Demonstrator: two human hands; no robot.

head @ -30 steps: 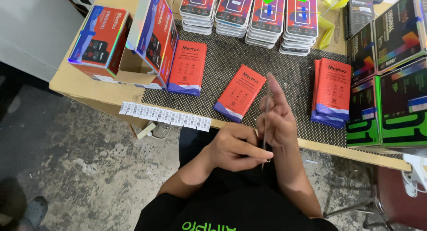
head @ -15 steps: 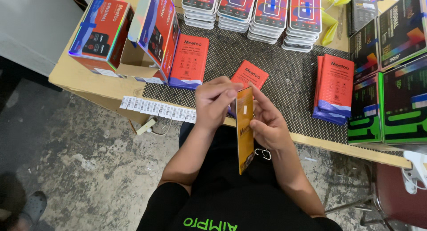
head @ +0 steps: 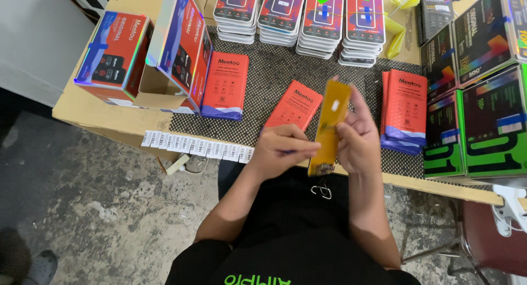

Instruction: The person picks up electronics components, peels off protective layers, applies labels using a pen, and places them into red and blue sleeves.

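A wooden table (head: 104, 117) is standing on a rough, stained concrete floor (head: 99, 213), and a dark patterned mat (head: 274, 76) is covering its middle. A strip of white barcode stickers (head: 197, 146) is hanging along the near edge of the table. On the left, an open cardboard box (head: 156, 90) is sitting between upright red and blue boxes (head: 115, 51). Along the far edge, four stacks of flat phone-screen packs (head: 299, 16) are standing side by side. Flat red packets are lying on the mat: one (head: 225, 84) at the left, one (head: 293, 105) tilted in the middle, and a small pile (head: 405, 112) at the right. Black and green boxes (head: 483, 98) are filling the right end of the table. A red chair seat (head: 488, 241) is showing at the lower right.

The person is sitting at the near edge, holding a yellow packet (head: 328, 126) up between both hands, above the table edge and the lap. Its long axis is running nearly upright, leaning a little to the right, with the top end pointing away toward the stacks and the bottom end toward the person. The left hand (head: 285, 150) is curled closed, its fingers pinching the packet's left edge near the lower half. The right hand (head: 359, 137) is gripping the right edge, its fingers reaching up along the packet.
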